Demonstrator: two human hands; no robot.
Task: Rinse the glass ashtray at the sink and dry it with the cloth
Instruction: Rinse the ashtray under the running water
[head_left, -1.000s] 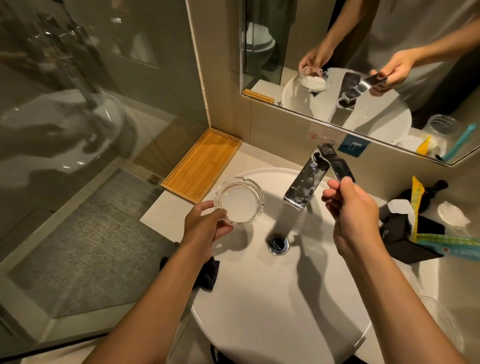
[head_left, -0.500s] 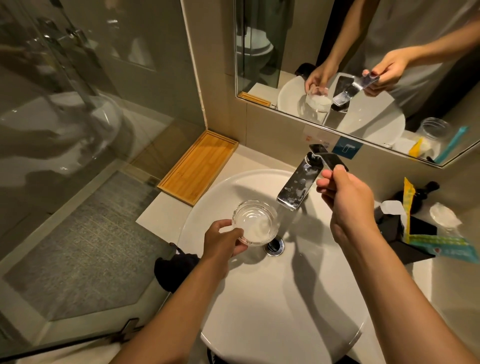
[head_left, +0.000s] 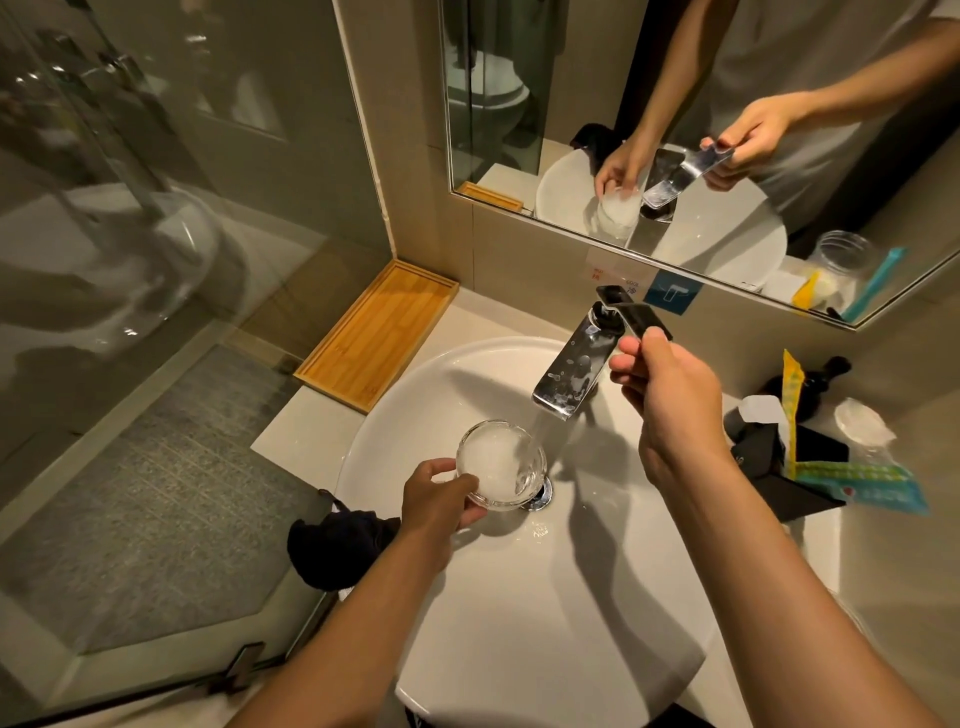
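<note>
My left hand (head_left: 439, 501) grips the round glass ashtray (head_left: 501, 462) by its near rim, over the white sink basin (head_left: 519, 623) and just above the drain (head_left: 540, 496). Water runs from the chrome faucet spout (head_left: 569, 376) into the ashtray, which is full of white foam. The black faucet lever (head_left: 631, 310) is pinched at its tip by my right hand (head_left: 670, 395). A dark cloth (head_left: 332, 545) lies bunched on the counter at the basin's left edge, partly behind my left forearm.
A bamboo tray (head_left: 376, 335) sits at the back left of the counter. Right of the faucet are a black holder (head_left: 779, 467) with packets and wrapped toiletries. A mirror (head_left: 675, 130) covers the wall behind. A glass shower partition (head_left: 130, 312) stands to the left.
My left hand carried the ashtray from the basin's left rim rightward under the spout. Water started running and now fills the ashtray with foam. My right hand stayed on the lever.
</note>
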